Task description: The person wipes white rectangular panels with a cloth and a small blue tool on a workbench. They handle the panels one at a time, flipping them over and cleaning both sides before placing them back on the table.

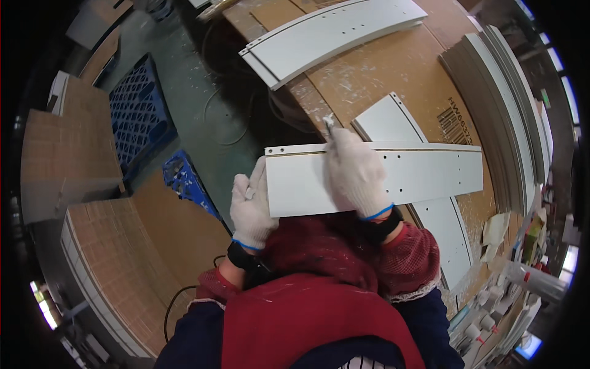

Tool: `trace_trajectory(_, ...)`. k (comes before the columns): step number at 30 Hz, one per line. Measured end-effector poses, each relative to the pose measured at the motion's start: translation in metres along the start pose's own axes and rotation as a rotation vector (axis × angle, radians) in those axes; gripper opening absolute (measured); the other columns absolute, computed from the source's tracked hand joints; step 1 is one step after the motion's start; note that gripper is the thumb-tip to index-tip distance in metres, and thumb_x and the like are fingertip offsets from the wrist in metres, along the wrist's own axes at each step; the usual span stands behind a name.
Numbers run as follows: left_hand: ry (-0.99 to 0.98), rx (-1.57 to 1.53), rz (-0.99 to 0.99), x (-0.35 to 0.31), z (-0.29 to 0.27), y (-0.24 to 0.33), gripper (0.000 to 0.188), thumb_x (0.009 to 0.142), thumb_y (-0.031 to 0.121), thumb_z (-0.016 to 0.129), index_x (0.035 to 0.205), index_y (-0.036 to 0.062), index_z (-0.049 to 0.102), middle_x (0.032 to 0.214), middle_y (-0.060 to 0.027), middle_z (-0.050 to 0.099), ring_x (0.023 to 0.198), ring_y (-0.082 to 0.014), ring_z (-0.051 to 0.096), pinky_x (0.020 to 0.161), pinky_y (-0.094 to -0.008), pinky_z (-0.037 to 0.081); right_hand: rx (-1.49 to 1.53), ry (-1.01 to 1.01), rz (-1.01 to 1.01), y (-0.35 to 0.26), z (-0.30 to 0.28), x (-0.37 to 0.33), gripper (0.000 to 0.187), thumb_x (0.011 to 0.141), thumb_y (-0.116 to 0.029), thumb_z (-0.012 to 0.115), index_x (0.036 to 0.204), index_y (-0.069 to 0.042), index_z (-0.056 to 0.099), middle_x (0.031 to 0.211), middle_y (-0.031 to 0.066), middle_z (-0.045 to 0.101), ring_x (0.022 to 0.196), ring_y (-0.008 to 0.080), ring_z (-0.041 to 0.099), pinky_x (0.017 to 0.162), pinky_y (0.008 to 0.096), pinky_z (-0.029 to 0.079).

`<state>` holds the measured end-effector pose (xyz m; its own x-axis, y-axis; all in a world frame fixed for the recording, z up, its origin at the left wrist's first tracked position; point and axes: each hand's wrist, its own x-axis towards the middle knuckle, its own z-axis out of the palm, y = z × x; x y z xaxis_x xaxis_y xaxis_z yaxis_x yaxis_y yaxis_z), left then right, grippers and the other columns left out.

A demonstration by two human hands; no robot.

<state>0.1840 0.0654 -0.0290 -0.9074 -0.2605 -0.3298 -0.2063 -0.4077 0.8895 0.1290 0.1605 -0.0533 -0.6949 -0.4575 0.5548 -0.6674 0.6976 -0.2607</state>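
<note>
Red cloth (307,320), knit-gloved fingers (345,139), long white drilled panel (430,172)

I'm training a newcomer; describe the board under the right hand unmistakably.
Find the cardboard-covered table, then the side nearest the person. A long white board juts past its edge. Unlike neighbouring boards, it bears the gloved right hand.

Left hand (253,212) loosely bent, right hand (357,172) curled

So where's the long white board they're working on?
Just right of centre in the head view: the long white board has the left hand at its left end and the right hand over it.
</note>
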Motion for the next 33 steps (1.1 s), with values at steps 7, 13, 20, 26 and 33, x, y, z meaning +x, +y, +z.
trace_trajectory(7, 0.007, -1.033, -0.122, -0.005, -0.014, -0.010, 0.030, 0.103, 0.028, 0.028, 0.087, 0.0087, 0.044, 0.147, -0.0153, 0.038, 0.133, -0.0276, 0.037, 0.112, -0.0403, 0.028, 0.242, -0.522, -0.164, -0.018, -0.055, 0.044, 0.012, 0.087, -0.016, 0.055, 0.093, -0.005, 0.052, 0.075, 0.0138, 0.060, 0.067, 0.0304, 0.064, 0.057, 0.0407, 0.050)
trace_trajectory(13, -0.247, -0.801, -0.123, -0.018, -0.017, 0.001, 0.053, 0.100, 0.023, 0.040, 0.144, -0.0031, 0.028, 0.142, -0.0162, 0.043, 0.131, -0.0280, 0.043, 0.109, -0.0392, 0.035, 0.076, -0.306, 0.299, 0.056, -0.088, 0.061, 0.014, 0.092, -0.017, 0.051, 0.098, -0.006, 0.057, 0.076, 0.0192, 0.063, 0.069, 0.0367, 0.064, 0.062, 0.0469, 0.050)
trace_trajectory(20, -0.239, -0.421, -0.170, -0.025, -0.018, 0.005, 0.049, 0.095, 0.010, 0.049, 0.141, -0.0017, 0.034, 0.135, -0.0163, 0.049, 0.121, -0.0275, 0.053, 0.104, -0.0375, 0.044, -0.124, -0.642, 0.508, 0.025, -0.084, 0.072, 0.025, 0.094, -0.024, 0.049, 0.112, -0.009, 0.056, 0.088, 0.0218, 0.066, 0.080, 0.0394, 0.065, 0.068, 0.0479, 0.051)
trace_trajectory(26, -0.250, 0.754, 0.531, -0.028, -0.042, -0.014, 0.047, 0.095, 0.015, 0.051, 0.138, -0.0017, 0.041, 0.123, -0.0085, 0.057, 0.115, -0.0217, 0.055, 0.093, -0.0364, 0.045, 0.294, -0.687, -0.011, -0.029, -0.043, 0.080, 0.017, 0.092, -0.016, 0.051, 0.105, -0.005, 0.054, 0.080, 0.0186, 0.062, 0.076, 0.0372, 0.062, 0.064, 0.0471, 0.048)
trace_trajectory(33, -0.242, -0.210, -0.017, -0.031, -0.013, 0.025, 0.048, 0.096, 0.013, 0.046, 0.141, -0.0023, 0.036, 0.119, -0.0069, 0.057, 0.105, -0.0122, 0.054, 0.090, -0.0292, 0.044, 0.043, -0.512, 0.172, 0.010, -0.056, 0.078, 0.007, 0.089, -0.012, 0.053, 0.090, -0.005, 0.053, 0.079, 0.0170, 0.062, 0.071, 0.0362, 0.064, 0.061, 0.0465, 0.051)
